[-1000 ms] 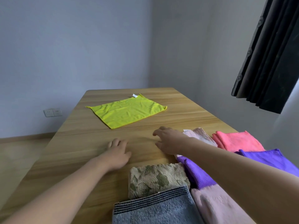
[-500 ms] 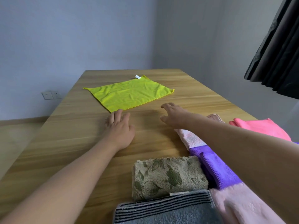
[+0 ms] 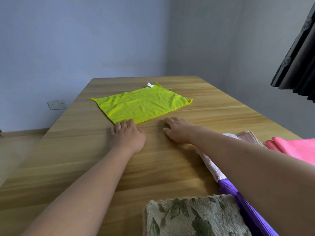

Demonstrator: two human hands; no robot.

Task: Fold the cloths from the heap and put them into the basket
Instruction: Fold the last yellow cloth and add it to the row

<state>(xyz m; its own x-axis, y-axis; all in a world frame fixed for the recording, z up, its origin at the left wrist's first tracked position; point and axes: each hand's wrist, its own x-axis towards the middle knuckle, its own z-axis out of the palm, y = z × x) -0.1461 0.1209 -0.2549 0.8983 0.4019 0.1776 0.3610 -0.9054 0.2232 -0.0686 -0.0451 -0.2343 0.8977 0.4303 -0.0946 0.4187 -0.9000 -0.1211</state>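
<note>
We see a yellow cloth (image 3: 141, 103) spread flat toward the far end of the wooden table (image 3: 68, 159), white tag at its far corner. Left hand (image 3: 127, 135) lies palm down, fingertips touching the cloth's near corner. Right hand (image 3: 178, 130) is flat on the table just beside the cloth's near edge. Folded cloths along the right edge: leaf-patterned towel (image 3: 192, 217), purple cloth (image 3: 238, 201), pale pink cloth (image 3: 213, 167), bright pink cloth (image 3: 296, 147).

Wooden table (image 3: 71, 167); wall sockets (image 3: 57, 104) (left wall); dark curtain (image 3: 300, 62) right
</note>
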